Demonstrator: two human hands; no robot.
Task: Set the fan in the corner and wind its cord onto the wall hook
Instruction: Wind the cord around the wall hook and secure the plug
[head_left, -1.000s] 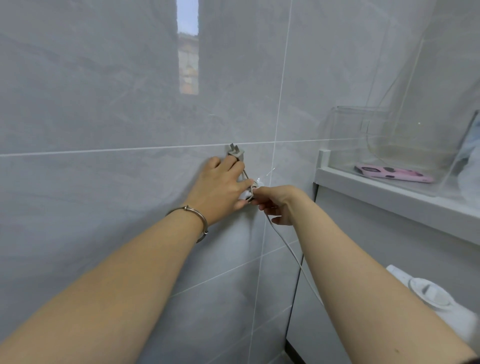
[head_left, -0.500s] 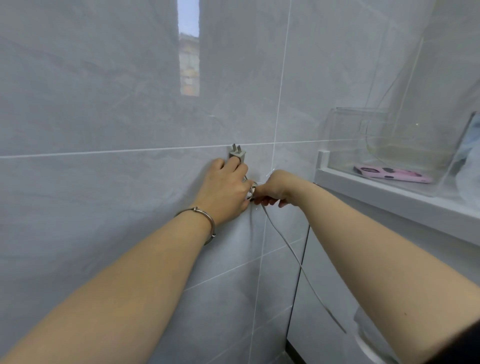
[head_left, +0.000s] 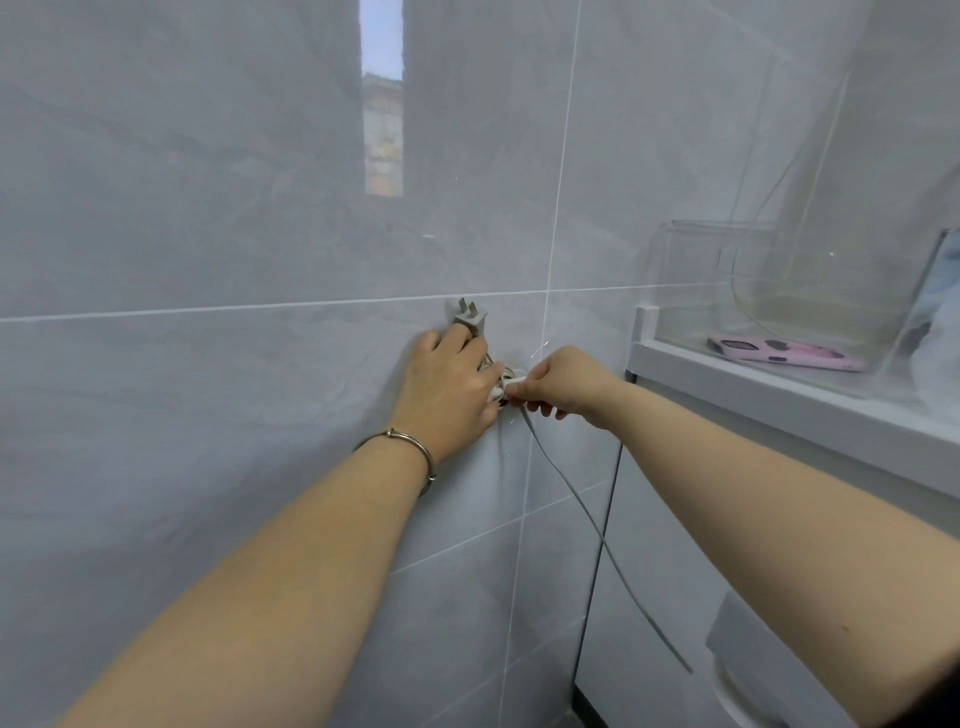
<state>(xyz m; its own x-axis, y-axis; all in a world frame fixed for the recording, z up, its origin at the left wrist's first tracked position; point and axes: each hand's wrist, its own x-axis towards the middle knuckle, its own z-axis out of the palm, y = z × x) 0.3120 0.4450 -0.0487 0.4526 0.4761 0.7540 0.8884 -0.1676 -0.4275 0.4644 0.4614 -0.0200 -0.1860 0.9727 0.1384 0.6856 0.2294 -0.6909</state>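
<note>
Grey glossy tile is covering the wall (head_left: 208, 208) we are facing. Against it we are counting two hands, one cord, one plug, one bracelet, one clear box and one pink phone.

The cord (head_left: 602, 545) is looking thin and pale grey. It is running nearly straight from the lower right up to the wall, where a few whitish loops are bunching between our hands, below the grout line. Whatever they are wound on is hiding behind our fingers. The plug (head_left: 471, 318) is grey, with two flat prongs pointing upward, and it is lying against the tile above the loops.

Our left hand (head_left: 449, 387) is lying back-up on the wall, its fingertips pinching the plug's neck and its thumb resting by the loops. Our right hand (head_left: 563, 382) is curling closed, thumb and forefinger pinching the cord right at the loops.

The bracelet (head_left: 415, 449) is circling our left wrist. The clear box (head_left: 675, 291) is standing on a white ledge (head_left: 779, 405) to the right, with the phone (head_left: 784, 354) lying flat inside.
</note>
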